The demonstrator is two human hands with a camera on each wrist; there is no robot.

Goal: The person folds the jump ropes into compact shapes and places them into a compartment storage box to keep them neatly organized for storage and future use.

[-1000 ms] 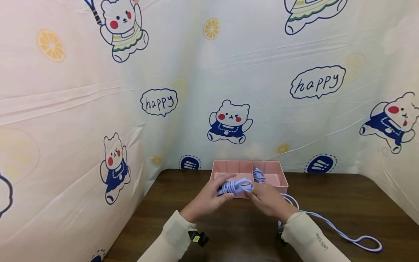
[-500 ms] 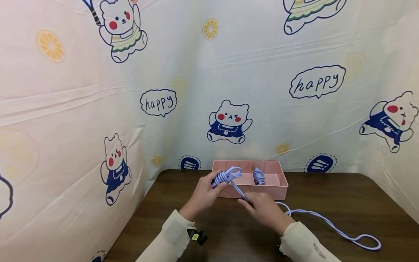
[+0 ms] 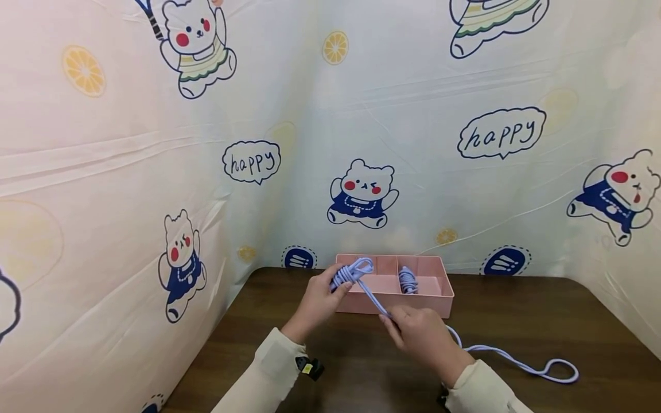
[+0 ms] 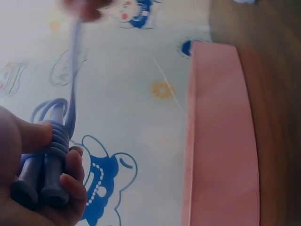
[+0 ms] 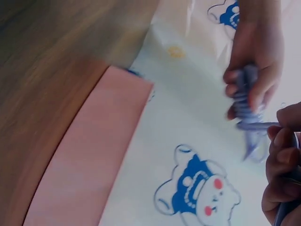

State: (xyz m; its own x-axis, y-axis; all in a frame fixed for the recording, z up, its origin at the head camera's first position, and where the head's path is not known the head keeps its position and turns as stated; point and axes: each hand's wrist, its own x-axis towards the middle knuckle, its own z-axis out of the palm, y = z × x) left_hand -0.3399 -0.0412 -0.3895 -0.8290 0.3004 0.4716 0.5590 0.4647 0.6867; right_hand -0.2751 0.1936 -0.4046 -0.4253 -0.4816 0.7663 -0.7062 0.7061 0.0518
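Observation:
My left hand point(image 3: 315, 299) grips a lavender jump rope point(image 3: 347, 274) in front of the box's left part. Its two handles point(image 4: 53, 176) lie side by side in my palm in the left wrist view, with several turns of cord wound round them and loops sticking out beyond. Lower and to the right, my right hand point(image 3: 426, 339) holds the doubled cord, which runs straight between the hands. From beneath that hand the loose cord point(image 3: 511, 359) trails rightward over the table, ending in a loop. In the right wrist view the bundle is blurred.
A pink divided box point(image 3: 395, 303) stands at the back of the brown wooden table point(image 3: 289, 327). Inside its right compartment, against the divider, lies another wound lavender cord bundle point(image 3: 408, 281). A printed curtain point(image 3: 310, 126) hangs behind and along the sides.
My hands were close together at the bundle and are now apart. The right hand moved down and right with the cord, the left slightly up and left. The trailing loop slid left.

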